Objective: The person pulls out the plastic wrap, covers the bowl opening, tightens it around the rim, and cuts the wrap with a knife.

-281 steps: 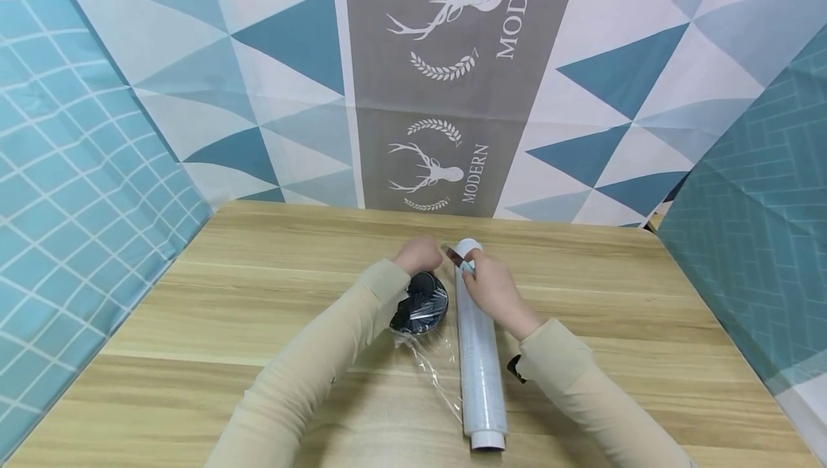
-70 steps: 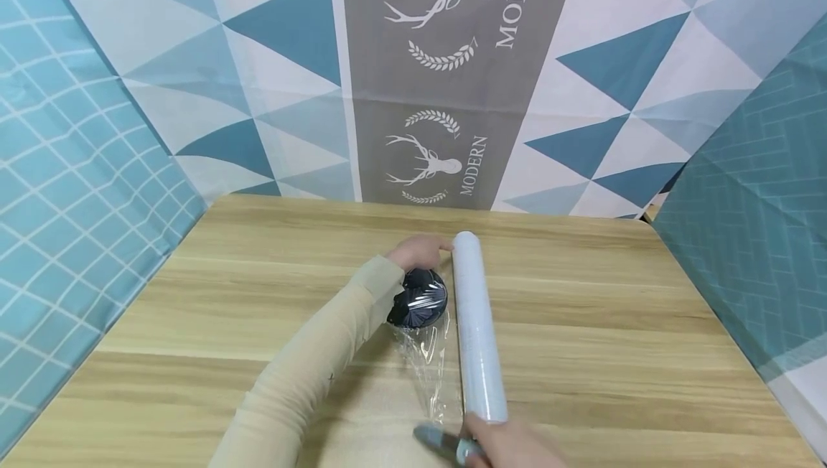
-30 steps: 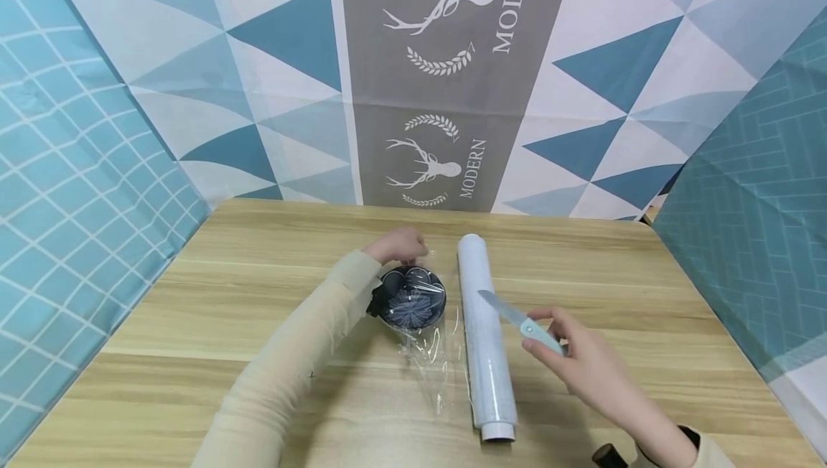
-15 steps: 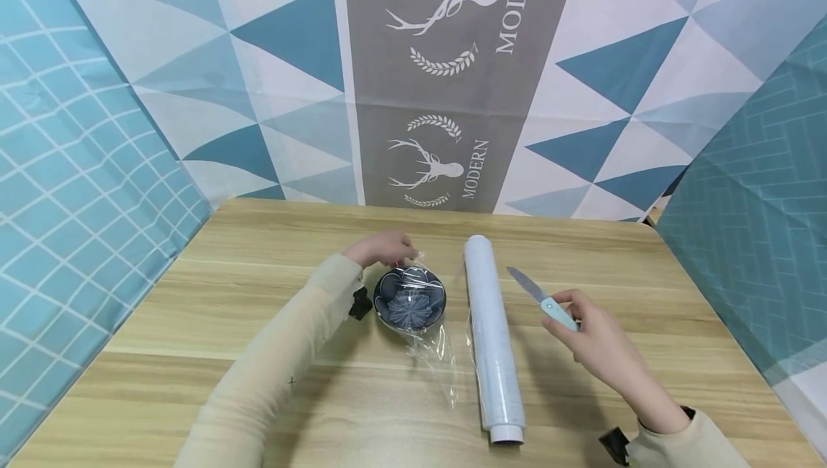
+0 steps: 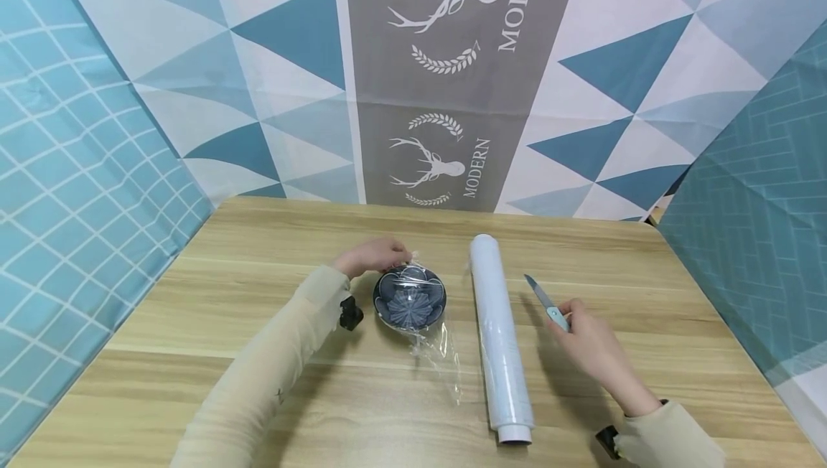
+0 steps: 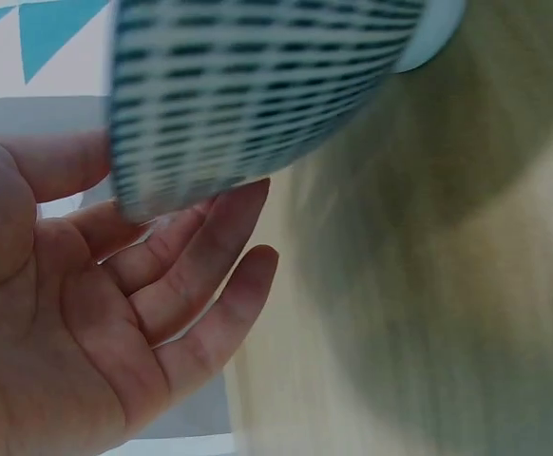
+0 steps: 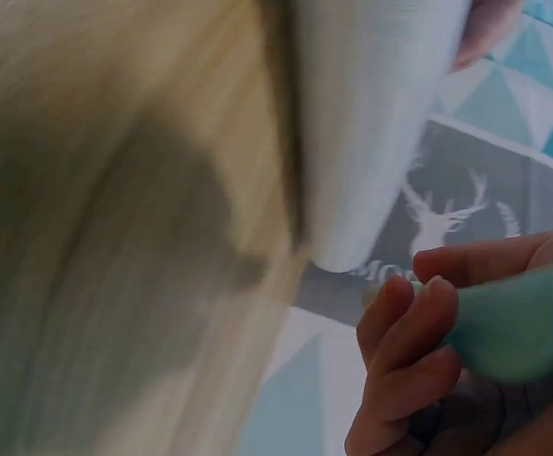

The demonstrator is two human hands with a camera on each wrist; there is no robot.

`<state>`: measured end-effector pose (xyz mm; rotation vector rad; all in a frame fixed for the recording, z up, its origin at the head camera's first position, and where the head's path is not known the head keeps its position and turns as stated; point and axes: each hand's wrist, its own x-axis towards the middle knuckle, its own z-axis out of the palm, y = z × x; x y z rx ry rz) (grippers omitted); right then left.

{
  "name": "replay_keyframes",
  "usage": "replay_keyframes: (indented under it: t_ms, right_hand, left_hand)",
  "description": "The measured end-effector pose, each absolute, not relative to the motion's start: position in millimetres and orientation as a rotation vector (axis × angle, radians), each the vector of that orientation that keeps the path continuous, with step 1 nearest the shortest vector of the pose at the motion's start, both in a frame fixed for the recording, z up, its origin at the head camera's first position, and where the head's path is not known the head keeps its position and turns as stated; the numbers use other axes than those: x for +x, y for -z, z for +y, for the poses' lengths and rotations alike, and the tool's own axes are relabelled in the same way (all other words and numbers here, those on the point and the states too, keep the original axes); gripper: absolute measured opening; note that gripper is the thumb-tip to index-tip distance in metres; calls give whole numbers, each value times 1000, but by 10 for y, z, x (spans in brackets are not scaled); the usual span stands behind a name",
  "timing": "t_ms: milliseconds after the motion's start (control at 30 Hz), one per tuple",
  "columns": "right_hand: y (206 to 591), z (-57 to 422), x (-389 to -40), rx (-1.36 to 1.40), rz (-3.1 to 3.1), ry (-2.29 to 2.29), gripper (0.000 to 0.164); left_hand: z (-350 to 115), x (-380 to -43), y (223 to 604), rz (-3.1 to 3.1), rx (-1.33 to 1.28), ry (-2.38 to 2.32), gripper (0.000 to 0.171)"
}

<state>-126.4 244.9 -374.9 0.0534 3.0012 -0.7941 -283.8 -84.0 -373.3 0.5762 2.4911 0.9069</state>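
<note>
A dark blue bowl (image 5: 410,298) with a petal pattern stands on the table, clear plastic wrap (image 5: 442,353) over its mouth and trailing toward the front right. At the bowl's far-left rim, my left hand (image 5: 373,255) pinches the wrap's edge; the left wrist view shows its fingers partly hidden behind the bowl's checked outer side (image 6: 248,95). My right hand (image 5: 588,339) grips a small knife (image 5: 548,304) by its light-blue handle, blade bare and pointing away to the left. Between the hands lies the roll of plastic wrap (image 5: 500,339), apart from the knife.
The wooden table (image 5: 291,238) ends at a patterned cloth backdrop (image 5: 446,95). Blue cloth walls close off the left (image 5: 77,188) and right (image 5: 756,195) sides. Each wrist carries a black camera (image 5: 351,314).
My right hand has carried the knife from the roll's near end out to the right. The roll has shifted right, away from the bowl. My left hand has drawn left along the bowl's far rim.
</note>
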Motion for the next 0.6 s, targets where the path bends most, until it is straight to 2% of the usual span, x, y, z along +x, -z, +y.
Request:
replay_keyframes:
  t_ms: [133, 600]
  right_hand:
    - [3869, 2473, -1287, 91, 2979, 749, 32]
    - [4080, 2517, -1329, 158, 2937, 703, 27]
  left_hand:
    - [-853, -2802, 3792, 2535, 576, -906, 32]
    - [-817, -2761, 3819, 2602, 416, -1069, 31]
